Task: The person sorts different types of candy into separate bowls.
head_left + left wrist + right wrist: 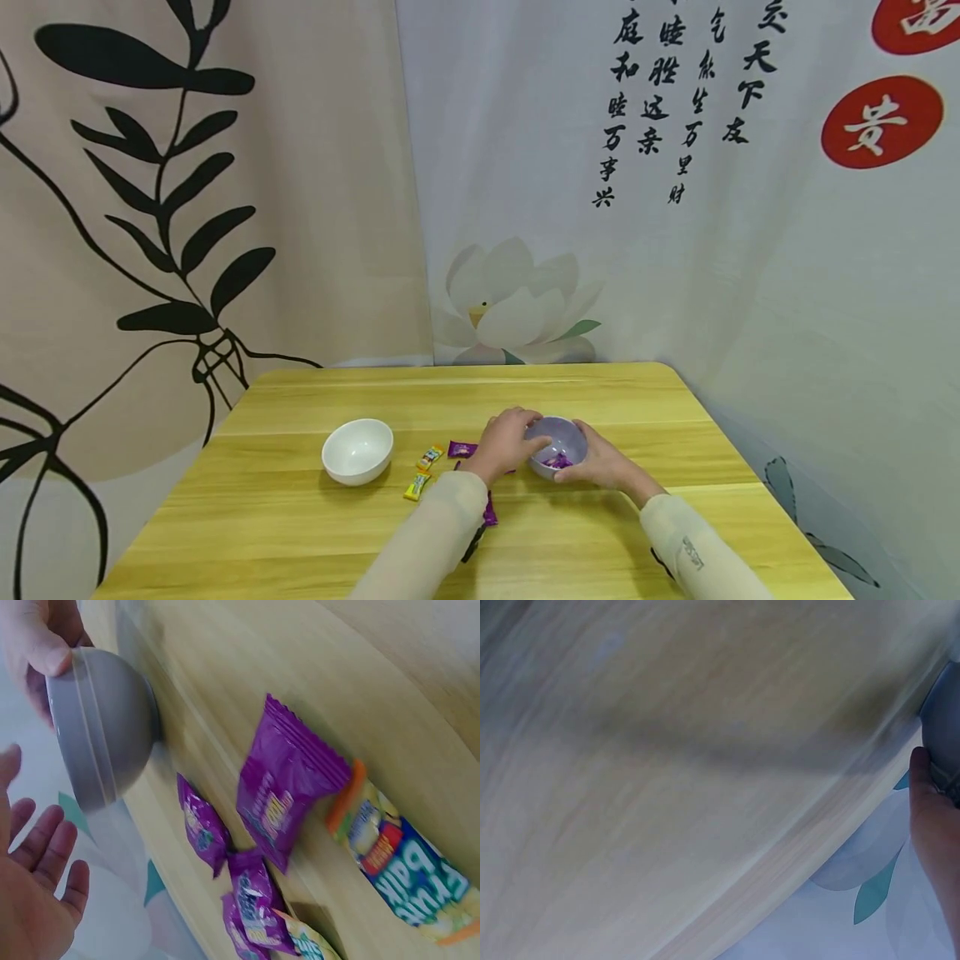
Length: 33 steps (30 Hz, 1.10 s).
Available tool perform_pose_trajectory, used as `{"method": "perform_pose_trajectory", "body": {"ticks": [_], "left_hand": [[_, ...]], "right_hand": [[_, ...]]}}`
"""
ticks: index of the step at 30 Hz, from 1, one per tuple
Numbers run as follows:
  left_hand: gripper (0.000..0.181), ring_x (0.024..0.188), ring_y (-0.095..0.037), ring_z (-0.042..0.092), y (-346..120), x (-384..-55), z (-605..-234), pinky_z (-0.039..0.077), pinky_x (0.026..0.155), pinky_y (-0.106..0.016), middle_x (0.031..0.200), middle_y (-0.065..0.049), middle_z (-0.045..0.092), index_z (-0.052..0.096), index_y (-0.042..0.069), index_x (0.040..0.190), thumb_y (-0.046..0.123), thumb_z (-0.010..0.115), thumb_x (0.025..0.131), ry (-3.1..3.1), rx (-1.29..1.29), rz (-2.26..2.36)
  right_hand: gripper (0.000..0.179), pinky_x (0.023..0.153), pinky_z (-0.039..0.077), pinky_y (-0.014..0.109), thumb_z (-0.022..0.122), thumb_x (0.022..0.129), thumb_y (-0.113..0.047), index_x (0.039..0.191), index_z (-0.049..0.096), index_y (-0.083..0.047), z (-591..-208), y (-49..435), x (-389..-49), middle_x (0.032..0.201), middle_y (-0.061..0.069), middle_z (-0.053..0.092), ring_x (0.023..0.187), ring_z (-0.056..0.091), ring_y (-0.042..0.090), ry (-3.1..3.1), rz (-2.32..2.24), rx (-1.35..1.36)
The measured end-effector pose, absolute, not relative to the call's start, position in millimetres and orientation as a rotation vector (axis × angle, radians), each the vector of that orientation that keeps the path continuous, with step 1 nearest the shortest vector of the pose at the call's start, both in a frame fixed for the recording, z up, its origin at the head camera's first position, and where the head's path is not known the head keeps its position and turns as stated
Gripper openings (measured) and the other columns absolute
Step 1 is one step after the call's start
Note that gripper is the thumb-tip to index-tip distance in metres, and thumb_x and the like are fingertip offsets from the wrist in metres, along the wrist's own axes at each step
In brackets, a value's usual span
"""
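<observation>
My right hand (600, 462) grips the side of a light purple bowl (558, 432) on the right half of the table. Small purple candy packets (558, 461) lie inside it. In the left wrist view the right thumb presses near the rim of this bowl (112, 727), which looks grey there. My left hand (504, 446) is by the bowl's left side, its fingers spread and loosely bent; the left wrist view shows a gap between those fingers (51, 840) and the bowl. Purple candy packets (281, 780) and yellow fruit candy packets (405, 859) lie near the left hand.
A white bowl (358, 450) stands on the left of the wooden table (262, 508). Between the bowls are yellow packets (416, 487) and purple packets (462, 450), some partly hidden by the left arm. A printed curtain (337, 208) hangs behind the table's far edge.
</observation>
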<state>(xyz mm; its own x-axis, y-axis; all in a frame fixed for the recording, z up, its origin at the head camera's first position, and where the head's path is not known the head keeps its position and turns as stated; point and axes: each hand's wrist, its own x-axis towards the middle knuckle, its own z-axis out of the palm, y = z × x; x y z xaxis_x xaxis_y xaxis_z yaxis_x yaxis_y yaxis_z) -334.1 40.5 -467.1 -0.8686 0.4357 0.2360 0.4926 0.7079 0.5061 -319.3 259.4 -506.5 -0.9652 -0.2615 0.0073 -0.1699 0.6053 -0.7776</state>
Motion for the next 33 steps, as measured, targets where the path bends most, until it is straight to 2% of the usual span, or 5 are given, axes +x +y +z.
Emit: {"method": "perform_pose_trajectory", "body": {"ticks": [6, 11, 19, 25, 33], "left_hand": [[0.040, 0.108, -0.023, 0.061, 26, -334, -465, 0.042, 0.100, -0.047, 0.116, -0.005, 0.067, 0.066, 0.011, 0.128, 0.030, 0.071, 0.093, -2.819, -0.739, -0.888], [0.042, 0.106, -0.026, 0.062, 12, -336, -463, 0.044, 0.098, -0.048, 0.116, -0.008, 0.066, 0.065, 0.009, 0.129, 0.028, 0.072, 0.092, -2.820, -0.751, -0.923], [0.041, 0.104, -0.024, 0.062, -13, -338, -464, 0.050, 0.091, -0.043, 0.113, -0.006, 0.066, 0.066, 0.009, 0.126, 0.028, 0.073, 0.091, -2.813, -0.797, -0.920], [0.040, 0.110, -0.026, 0.060, -26, -339, -470, 0.049, 0.094, -0.042, 0.116, -0.006, 0.064, 0.064, 0.011, 0.129, 0.027, 0.072, 0.093, -2.864, -0.785, -1.014], [0.040, 0.109, -0.032, 0.060, -42, -329, -477, 0.049, 0.093, -0.045, 0.116, -0.014, 0.065, 0.064, 0.004, 0.127, 0.020, 0.073, 0.091, -2.879, -0.927, -1.031]], "right_hand": [[0.118, 0.104, 0.039, 0.056, 0.092, 0.069, -0.037, 0.152, 0.020, 0.006, -506, 259, -318, 0.145, 0.027, 0.042, 0.125, 0.048, 0.038, 2.726, -1.295, -0.336], [0.119, 0.106, 0.036, 0.057, 0.091, 0.068, -0.039, 0.153, 0.020, 0.006, -506, 259, -320, 0.146, 0.026, 0.041, 0.127, 0.047, 0.039, 2.726, -1.286, -0.319], [0.120, 0.107, 0.035, 0.057, 0.093, 0.067, -0.038, 0.151, 0.021, 0.008, -509, 258, -321, 0.145, 0.027, 0.042, 0.128, 0.046, 0.039, 2.741, -1.283, -0.334], [0.119, 0.106, 0.035, 0.058, 0.093, 0.067, -0.038, 0.151, 0.022, 0.008, -507, 259, -321, 0.144, 0.027, 0.043, 0.128, 0.047, 0.040, 2.736, -1.296, -0.349], [0.118, 0.107, 0.035, 0.057, 0.092, 0.067, -0.036, 0.152, 0.023, 0.006, -505, 259, -319, 0.144, 0.025, 0.045, 0.127, 0.048, 0.038, 2.718, -1.330, -0.368]]}}
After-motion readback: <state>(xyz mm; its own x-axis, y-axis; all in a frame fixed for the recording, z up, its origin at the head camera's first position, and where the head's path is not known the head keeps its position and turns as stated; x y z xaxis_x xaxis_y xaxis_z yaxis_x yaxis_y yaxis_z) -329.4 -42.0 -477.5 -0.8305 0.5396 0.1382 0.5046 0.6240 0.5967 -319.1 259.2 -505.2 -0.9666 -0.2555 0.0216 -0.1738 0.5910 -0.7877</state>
